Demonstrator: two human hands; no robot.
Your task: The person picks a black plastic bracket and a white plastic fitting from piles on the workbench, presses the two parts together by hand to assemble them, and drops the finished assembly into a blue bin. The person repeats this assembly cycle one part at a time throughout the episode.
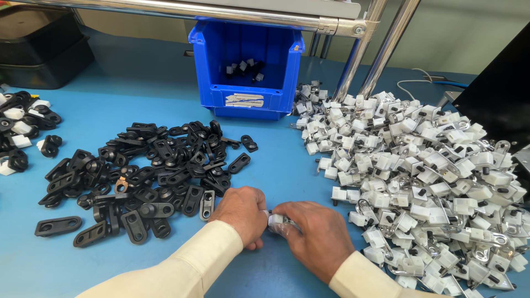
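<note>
My left hand [243, 214] and my right hand [313, 234] meet low in the middle of the blue table, both pinching one small white plastic piece with a metal clip [276, 219] between their fingertips. Left of my hands spreads a pile of black oblong plastic parts [143, 171]. On the right lies a large heap of white-and-metal clip parts [425, 176], its near edge close to my right hand. Cream sleeves cover both forearms.
A blue bin [245, 66] with a few assembled pieces stands at the back centre, under a metal tube frame [359, 49]. A smaller group of black-and-white parts [22, 132] lies at the far left, black trays [38, 44] behind it. A dark panel [497, 88] rises at right.
</note>
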